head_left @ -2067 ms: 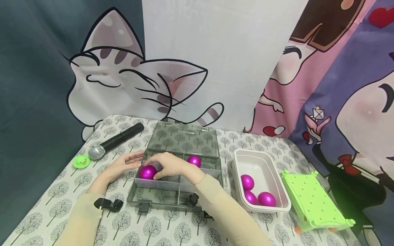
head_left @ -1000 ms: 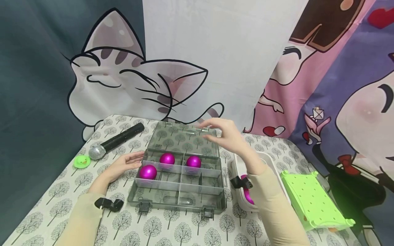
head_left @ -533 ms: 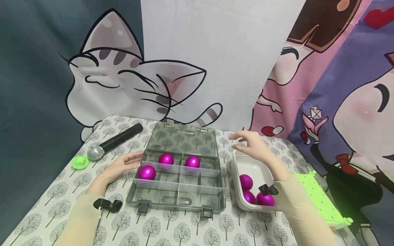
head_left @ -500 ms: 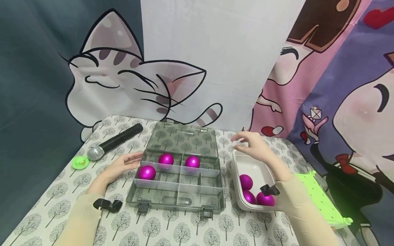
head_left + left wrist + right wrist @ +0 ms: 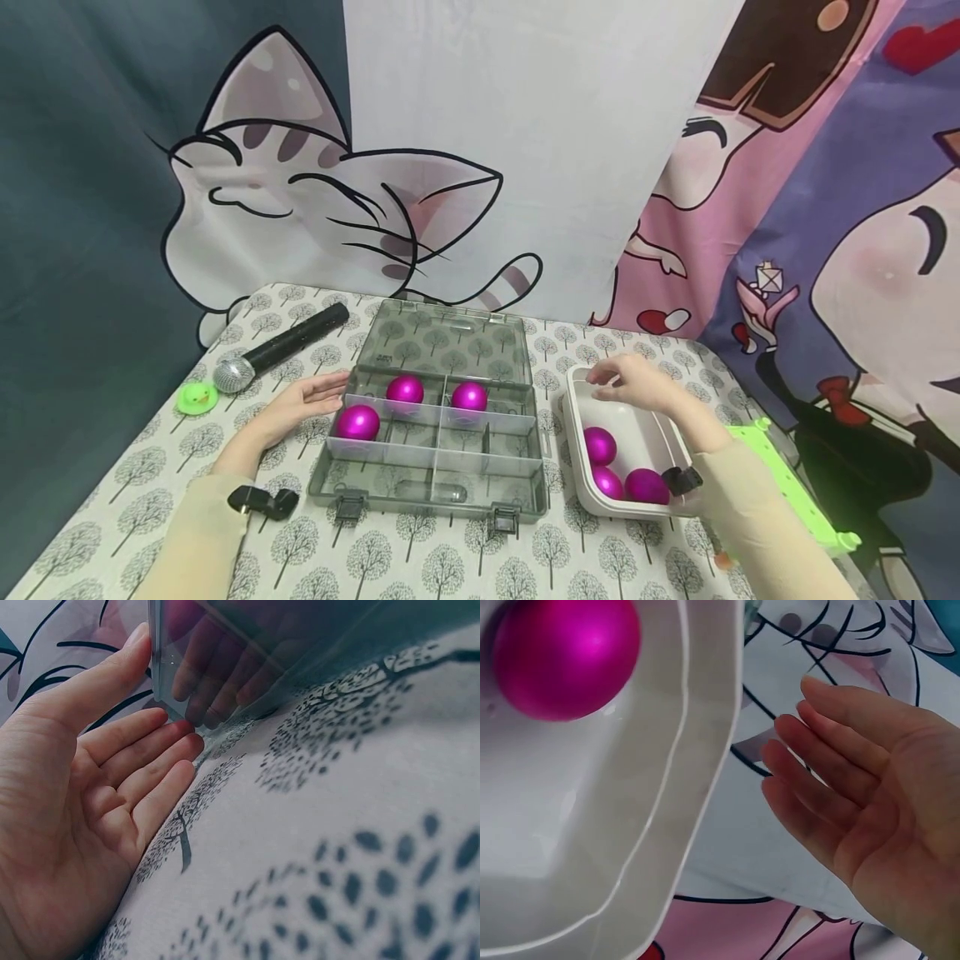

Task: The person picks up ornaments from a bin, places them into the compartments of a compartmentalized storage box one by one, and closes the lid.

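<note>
By my read about half done: three magenta balls (image 5: 358, 422) sat in the smoky divided case (image 5: 405, 500), three loose balls (image 5: 600, 446) in the white tub (image 5: 633, 442). Case fill: one back-left, one back-right, one at the left end of the middle row; no ball showed in middle-right or the front row, so slots remained. Right hand (image 5: 633, 383) was over the tub's far end, thumb and fingers apart, loosely curved, holding nothing. Left hand (image 5: 300, 407) was beside the case's left wall, fingers extended, thumb apart, gripping nothing; couldn't tell contact. Clearance: tub balls were bunched at the near end, so walls there looked likely to crowd fingers; bare floor farther back. Only a narrow tablecloth (image 5: 420, 558) strip separated case and tub. Lid (image 5: 450, 342) lay folded back, out of the lane; dividers stood upright, worth lifting over. Green perforated rack (image 5: 795, 496) sat close on the tub's right, partly behind the right sleeve (image 5: 772, 517).
</note>
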`<action>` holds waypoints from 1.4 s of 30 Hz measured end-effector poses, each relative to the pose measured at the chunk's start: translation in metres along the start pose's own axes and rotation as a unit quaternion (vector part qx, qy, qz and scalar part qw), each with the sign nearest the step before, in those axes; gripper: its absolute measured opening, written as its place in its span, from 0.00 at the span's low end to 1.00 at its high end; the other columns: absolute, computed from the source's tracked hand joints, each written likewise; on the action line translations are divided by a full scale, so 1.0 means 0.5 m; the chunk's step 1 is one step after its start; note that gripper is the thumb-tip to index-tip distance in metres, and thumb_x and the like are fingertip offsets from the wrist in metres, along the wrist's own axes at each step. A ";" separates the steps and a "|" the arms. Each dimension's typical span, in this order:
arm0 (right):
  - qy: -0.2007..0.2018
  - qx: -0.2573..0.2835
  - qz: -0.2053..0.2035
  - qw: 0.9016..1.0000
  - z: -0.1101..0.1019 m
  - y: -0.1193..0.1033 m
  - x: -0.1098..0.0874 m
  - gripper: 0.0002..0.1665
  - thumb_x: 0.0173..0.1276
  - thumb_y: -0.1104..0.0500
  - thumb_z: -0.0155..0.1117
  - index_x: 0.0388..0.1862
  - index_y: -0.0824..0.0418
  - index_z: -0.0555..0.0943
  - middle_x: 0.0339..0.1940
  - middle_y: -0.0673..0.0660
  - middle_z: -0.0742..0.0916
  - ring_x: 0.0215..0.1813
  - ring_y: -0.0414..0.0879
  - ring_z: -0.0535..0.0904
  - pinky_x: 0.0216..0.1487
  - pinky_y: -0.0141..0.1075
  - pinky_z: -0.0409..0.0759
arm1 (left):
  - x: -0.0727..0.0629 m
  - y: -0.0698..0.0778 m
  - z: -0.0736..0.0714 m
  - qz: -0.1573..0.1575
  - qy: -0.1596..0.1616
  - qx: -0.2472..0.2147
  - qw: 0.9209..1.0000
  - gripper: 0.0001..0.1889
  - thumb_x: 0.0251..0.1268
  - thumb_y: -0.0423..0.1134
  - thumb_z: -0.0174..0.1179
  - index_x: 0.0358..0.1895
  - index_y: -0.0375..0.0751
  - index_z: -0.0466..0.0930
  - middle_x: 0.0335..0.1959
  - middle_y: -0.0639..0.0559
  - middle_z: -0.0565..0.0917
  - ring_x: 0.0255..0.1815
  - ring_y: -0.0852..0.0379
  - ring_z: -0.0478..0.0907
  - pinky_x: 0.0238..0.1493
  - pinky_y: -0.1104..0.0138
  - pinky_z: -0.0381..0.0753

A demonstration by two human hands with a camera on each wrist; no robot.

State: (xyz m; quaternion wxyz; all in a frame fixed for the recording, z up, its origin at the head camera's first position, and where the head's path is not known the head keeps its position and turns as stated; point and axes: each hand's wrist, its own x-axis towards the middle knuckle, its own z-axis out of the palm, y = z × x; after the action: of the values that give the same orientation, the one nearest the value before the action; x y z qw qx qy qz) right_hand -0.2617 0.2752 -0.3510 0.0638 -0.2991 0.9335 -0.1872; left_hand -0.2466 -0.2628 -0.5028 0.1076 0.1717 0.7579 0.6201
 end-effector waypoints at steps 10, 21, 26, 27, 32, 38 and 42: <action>-0.107 0.021 0.021 0.994 0.012 0.011 -0.012 0.24 0.58 0.57 0.72 0.50 0.68 0.80 0.46 0.64 0.87 0.47 0.56 0.84 0.50 0.47 0.85 | -0.001 0.002 0.003 0.003 -0.001 -0.003 1.000 0.34 0.68 0.33 0.57 0.72 0.23 0.54 0.72 0.27 0.59 0.70 0.46 0.66 0.59 0.80 0.70; -0.200 0.054 0.009 0.978 0.043 0.008 -0.008 0.30 0.51 0.58 0.77 0.50 0.73 0.79 0.49 0.69 0.86 0.49 0.62 0.84 0.51 0.48 0.85 | -0.002 -0.003 0.001 0.003 -0.002 -0.014 1.000 0.34 0.68 0.33 0.57 0.72 0.23 0.53 0.72 0.26 0.59 0.57 0.79 0.70 0.59 0.81 0.70; -0.238 0.043 0.003 0.970 0.050 0.008 -0.003 0.25 0.50 0.60 0.76 0.47 0.69 0.81 0.47 0.65 0.87 0.47 0.57 0.85 0.51 0.42 0.85 | -0.001 -0.003 0.001 0.001 -0.001 -0.013 1.000 0.34 0.68 0.33 0.58 0.72 0.23 0.54 0.72 0.27 0.59 0.58 0.78 0.70 0.59 0.80 0.70; -0.244 0.034 0.002 0.969 0.052 0.008 -0.002 0.24 0.50 0.59 0.76 0.46 0.67 0.81 0.46 0.63 0.88 0.47 0.56 0.86 0.50 0.40 0.85 | -0.001 -0.002 0.001 0.001 -0.001 -0.012 1.000 0.34 0.68 0.33 0.58 0.72 0.23 0.54 0.72 0.27 0.59 0.58 0.77 0.70 0.59 0.80 0.70; -0.271 0.019 0.018 0.962 0.058 0.007 0.006 0.20 0.49 0.59 0.77 0.41 0.62 0.82 0.44 0.58 0.88 0.42 0.47 0.85 0.37 0.29 0.82 | -0.001 0.000 0.002 0.002 0.000 -0.015 1.000 0.34 0.68 0.33 0.58 0.72 0.23 0.54 0.72 0.27 0.59 0.57 0.79 0.70 0.59 0.81 0.70; -0.290 0.034 0.067 0.954 0.065 0.006 0.010 0.21 0.50 0.62 0.77 0.43 0.62 0.81 0.47 0.58 0.86 0.37 0.38 0.81 0.30 0.27 0.80 | -0.001 0.000 0.002 0.003 -0.003 -0.017 1.000 0.34 0.68 0.33 0.58 0.72 0.23 0.54 0.72 0.27 0.59 0.59 0.75 0.70 0.59 0.80 0.70; -0.299 0.029 0.072 0.951 0.068 0.007 0.012 0.21 0.49 0.63 0.78 0.43 0.62 0.81 0.45 0.56 0.85 0.32 0.36 0.79 0.30 0.28 0.81 | 0.000 0.000 0.002 0.002 0.000 -0.011 1.000 0.34 0.68 0.33 0.58 0.72 0.24 0.54 0.72 0.27 0.59 0.66 0.60 0.70 0.59 0.80 0.70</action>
State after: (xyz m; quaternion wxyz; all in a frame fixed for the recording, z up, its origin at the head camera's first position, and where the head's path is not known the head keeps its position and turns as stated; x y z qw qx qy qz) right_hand -0.2608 0.2637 -0.3837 0.3622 -0.2712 0.8849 -0.1106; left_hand -0.2461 -0.2621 -0.5027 0.1085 0.1724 0.7508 0.6283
